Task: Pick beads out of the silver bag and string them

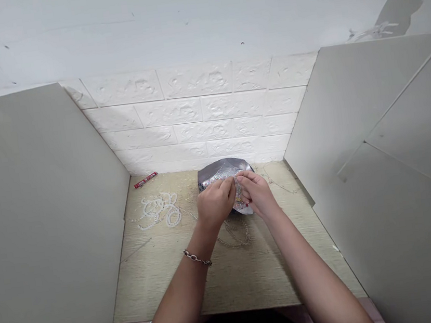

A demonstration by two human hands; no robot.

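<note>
My left hand point(216, 202) is closed, its thumb and forefinger pinched together over a silver foil bag point(226, 166). Right beside it, my right hand point(257, 192) also pinches, and the fingertips of both hands meet. Whatever lies between them is too small to make out. Small colourful beads point(239, 200) show in the bag, partly hidden by the hands. A loop of pale beaded strand point(235, 240) lies on the table just below my hands. To the left rests a tangle of white bead strings point(162, 210).
On the wooden table point(250, 288), a small red packet point(146, 180) lies at the back left. A thin needle-like piece point(136, 250) is near the left edge, and fine thread point(281, 182) at the back right. Grey panels point(42, 219) and a white brick-pattern wall point(201, 108) enclose the table.
</note>
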